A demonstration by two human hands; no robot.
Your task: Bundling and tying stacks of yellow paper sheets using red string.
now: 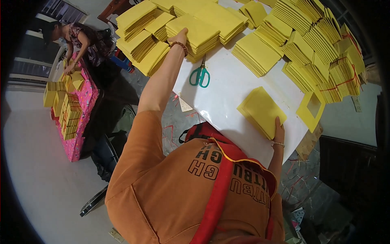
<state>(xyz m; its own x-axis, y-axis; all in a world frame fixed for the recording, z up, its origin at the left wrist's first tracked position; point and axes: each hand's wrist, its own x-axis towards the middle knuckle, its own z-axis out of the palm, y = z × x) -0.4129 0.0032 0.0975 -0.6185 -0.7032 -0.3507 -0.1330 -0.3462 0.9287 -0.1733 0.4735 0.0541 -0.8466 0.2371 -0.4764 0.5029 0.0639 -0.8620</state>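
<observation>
My left hand (178,38), with a beaded bracelet at the wrist, reaches to the table's far left. It grips the near left corner of a thick stack of folded yellow paper (194,31), thumb on top, fingers mostly hidden. My right hand (278,131) is closed on the right edge of a thinner yellow paper stack (260,109) at the table's near side. Its thumb lies on top and the other fingers are out of sight. Scissors with green handles (200,77) lie near the left stack, blades partly under it.
More yellow stacks cover the far side of the white table (219,95), and red-tied bundles (345,75) stand at the right. A yellow sheet with a cut-out (312,106) overhangs the right edge. Another person (83,40) works at a pink-covered table (83,122) on the left.
</observation>
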